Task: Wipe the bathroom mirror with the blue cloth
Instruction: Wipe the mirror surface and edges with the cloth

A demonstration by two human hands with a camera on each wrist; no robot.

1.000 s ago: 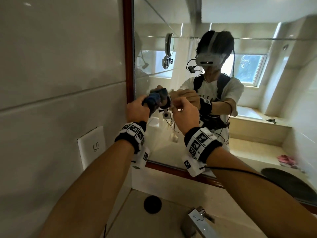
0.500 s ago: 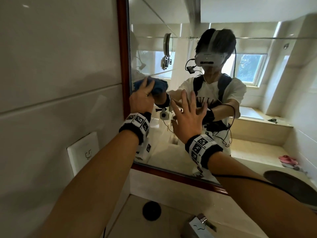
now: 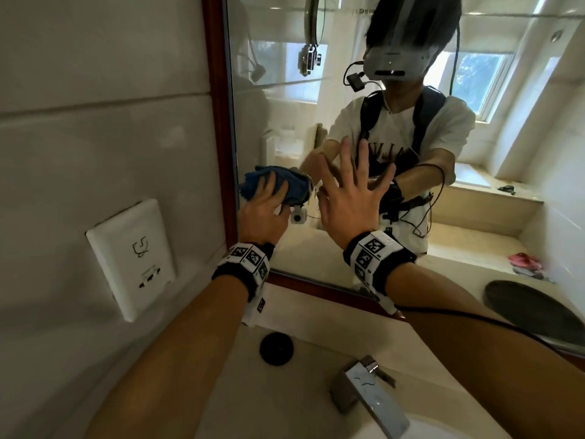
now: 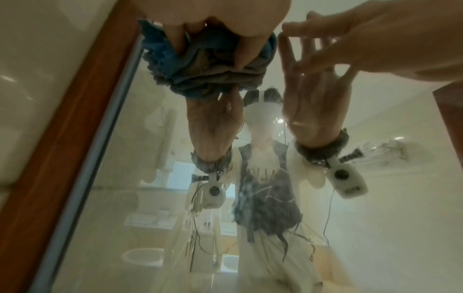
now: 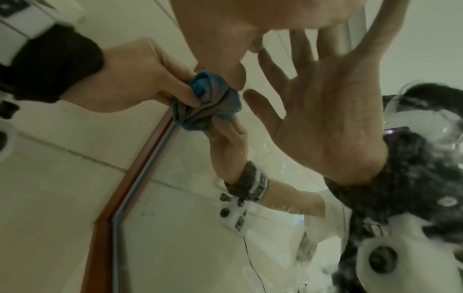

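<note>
The blue cloth [image 3: 253,182] is bunched under my left hand [image 3: 262,210], which grips it and presses it on the mirror [image 3: 285,248] just inside the brown wooden frame [image 3: 218,122]. In the left wrist view the cloth [image 4: 162,51] meets its own reflection on the glass. From the right wrist view, my left hand [image 5: 130,79] has its fingers curled round the cloth [image 5: 203,87]. My right hand [image 3: 348,191] is open with fingers spread, flat at the glass beside the cloth and holding nothing. The right hand [image 4: 375,39] also appears at the upper right of the left wrist view.
A white wall socket plate [image 3: 129,258] sits left of the frame. Below the mirror are the stone counter, a round black cap [image 3: 277,348] and a chrome faucet [image 3: 367,394] over the basin. A dark round object [image 3: 531,312] lies at the right.
A second ago both hands held the cloth off the glass. The left hand then pressed it high on the mirror and has slid it downward. The right hand let go and spread open.
</note>
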